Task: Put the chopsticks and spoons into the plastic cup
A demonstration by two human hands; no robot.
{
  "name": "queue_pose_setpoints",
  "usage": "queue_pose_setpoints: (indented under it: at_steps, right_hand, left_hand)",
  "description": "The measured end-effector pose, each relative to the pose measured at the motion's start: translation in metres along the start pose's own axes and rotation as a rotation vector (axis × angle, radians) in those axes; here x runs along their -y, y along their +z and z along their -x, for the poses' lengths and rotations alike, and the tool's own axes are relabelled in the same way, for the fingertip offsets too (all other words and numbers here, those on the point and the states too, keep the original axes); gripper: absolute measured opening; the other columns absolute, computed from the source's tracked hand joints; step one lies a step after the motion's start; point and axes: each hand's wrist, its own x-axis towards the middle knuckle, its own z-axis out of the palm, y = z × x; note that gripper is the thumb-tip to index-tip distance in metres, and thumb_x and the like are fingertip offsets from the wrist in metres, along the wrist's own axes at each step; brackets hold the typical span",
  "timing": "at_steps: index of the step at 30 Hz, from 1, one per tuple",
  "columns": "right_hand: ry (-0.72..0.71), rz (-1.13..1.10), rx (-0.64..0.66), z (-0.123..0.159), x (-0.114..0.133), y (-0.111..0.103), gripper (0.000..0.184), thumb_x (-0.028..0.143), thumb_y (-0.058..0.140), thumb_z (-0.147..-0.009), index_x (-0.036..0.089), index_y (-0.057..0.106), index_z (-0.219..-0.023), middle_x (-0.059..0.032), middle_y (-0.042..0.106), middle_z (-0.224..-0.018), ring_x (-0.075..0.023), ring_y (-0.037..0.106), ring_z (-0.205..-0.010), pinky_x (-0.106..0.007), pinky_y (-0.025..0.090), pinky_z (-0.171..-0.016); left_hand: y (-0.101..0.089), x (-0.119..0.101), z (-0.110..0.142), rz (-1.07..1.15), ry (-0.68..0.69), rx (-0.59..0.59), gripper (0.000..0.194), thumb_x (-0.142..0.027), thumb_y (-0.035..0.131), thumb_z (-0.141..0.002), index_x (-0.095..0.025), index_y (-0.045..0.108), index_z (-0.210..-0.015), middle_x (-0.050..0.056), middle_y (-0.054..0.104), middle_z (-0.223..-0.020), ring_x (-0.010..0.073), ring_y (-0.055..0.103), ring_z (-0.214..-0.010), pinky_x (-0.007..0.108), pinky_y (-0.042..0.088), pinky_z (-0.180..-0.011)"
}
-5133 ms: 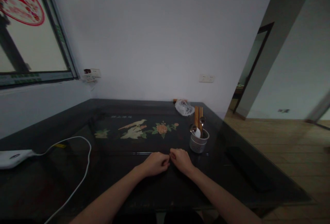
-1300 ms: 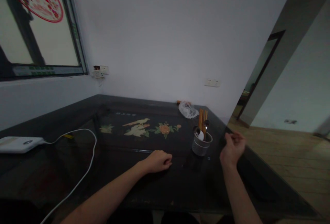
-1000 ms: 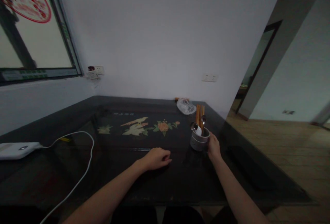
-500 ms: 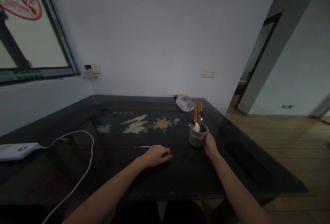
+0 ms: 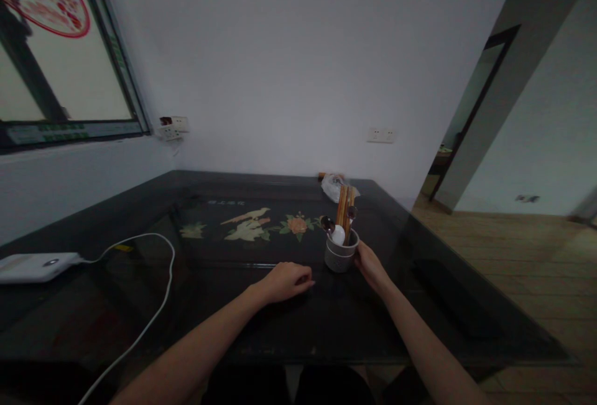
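Observation:
A grey utensil cup (image 5: pixel 339 258) is upright, right of the middle of the dark table (image 5: pixel 196 324). Wooden chopsticks (image 5: pixel 344 206), a white spoon (image 5: pixel 338 235) and metal spoons (image 5: pixel 328 225) stick up out of it. My right hand (image 5: pixel 368 264) grips the cup from its right side; the fingertips behind it are hidden. To the left of the cup, my left hand (image 5: pixel 288 282) rests on the tabletop with its fingers curled in. Nothing shows in that hand, and a gap separates it from the cup.
A crumpled clear plastic bag (image 5: pixel 332 187) lies at the table's back edge. At the left is a white power bank (image 5: pixel 40 267) with a white cable (image 5: pixel 168 268) curving to the front edge. A dark flat object (image 5: pixel 454 296) lies on the right.
The cup has moved left and slightly nearer with my right hand on it, closer to my left hand. My left hand stays nearly in place. The view has shifted slightly.

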Motion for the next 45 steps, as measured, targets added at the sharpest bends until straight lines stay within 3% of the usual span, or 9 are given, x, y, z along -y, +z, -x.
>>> queue_pose_setpoints:
  at_steps: [5,11,14,19,24,38,45]
  right_hand:
    - [0.009,-0.007,0.228,0.006,-0.001,0.011,0.044,0.055,0.049,-0.083,0.024,0.062,-0.112,-0.0036,0.067,-0.107,-0.0199,0.060,-0.095,-0.034,0.045,-0.086]
    - [0.006,-0.018,0.369,0.014,0.002,0.021,0.047,0.057,0.048,-0.083,0.023,0.062,-0.112,-0.0057,0.064,-0.114,-0.0213,0.057,-0.105,-0.040,0.039,-0.098]
    - [-0.005,-0.006,0.407,0.016,0.001,0.023,0.046,0.056,0.048,-0.084,0.022,0.061,-0.113,-0.0060,0.062,-0.116,-0.0211,0.055,-0.106,-0.039,0.038,-0.098]
    - [0.002,0.053,0.514,0.024,0.008,0.028,0.049,0.058,0.047,-0.084,0.019,0.064,-0.108,-0.0067,0.065,-0.108,-0.0206,0.057,-0.098,-0.038,0.040,-0.094]
    - [-0.049,0.138,0.520,0.031,0.020,0.033,0.051,0.060,0.046,-0.083,0.018,0.066,-0.104,-0.0058,0.066,-0.097,-0.0206,0.057,-0.089,-0.038,0.043,-0.089]
    - [-0.043,0.082,0.472,0.029,0.020,0.034,0.051,0.061,0.053,-0.079,0.026,0.064,-0.114,-0.0051,0.062,-0.122,-0.0261,0.053,-0.115,-0.046,0.041,-0.098]
    - [-0.093,0.095,0.486,0.024,0.011,0.032,0.049,0.057,0.048,-0.084,0.025,0.060,-0.120,-0.0054,0.061,-0.124,-0.0250,0.054,-0.115,-0.045,0.041,-0.099]
  left_hand:
    - [-0.003,-0.004,0.001,0.119,-0.089,-0.162,0.023,-0.038,0.049,-0.086,-0.023,0.055,-0.102,0.000,0.062,-0.088,0.0137,0.057,-0.074,0.023,0.040,-0.064]
    - [0.002,0.002,-0.002,0.354,-0.098,-0.354,0.052,-0.040,0.062,-0.078,-0.020,0.045,-0.123,0.008,0.056,-0.116,0.0209,0.054,-0.104,0.034,0.042,-0.090]
    - [0.009,0.008,-0.005,0.457,-0.080,-0.364,0.065,-0.040,0.070,-0.071,-0.017,0.043,-0.125,0.012,0.054,-0.121,0.0242,0.050,-0.113,0.038,0.039,-0.097]
    - [0.017,0.011,-0.008,0.606,-0.060,-0.337,0.071,-0.039,0.075,-0.066,-0.015,0.045,-0.126,0.015,0.052,-0.127,0.0278,0.048,-0.119,0.042,0.034,-0.103]
    - [0.015,0.007,-0.008,0.721,-0.037,-0.296,0.077,-0.033,0.078,-0.064,-0.015,0.042,-0.130,0.014,0.051,-0.132,0.0272,0.046,-0.123,0.042,0.031,-0.107]
    - [0.011,0.005,-0.009,0.726,-0.167,-0.341,0.073,-0.032,0.079,-0.060,-0.014,0.046,-0.123,0.013,0.058,-0.123,0.0265,0.054,-0.113,0.041,0.040,-0.099]
    - [0.010,0.009,-0.009,0.726,-0.139,-0.327,0.081,-0.030,0.079,-0.061,-0.013,0.040,-0.130,0.015,0.053,-0.129,0.0266,0.050,-0.119,0.042,0.035,-0.104]
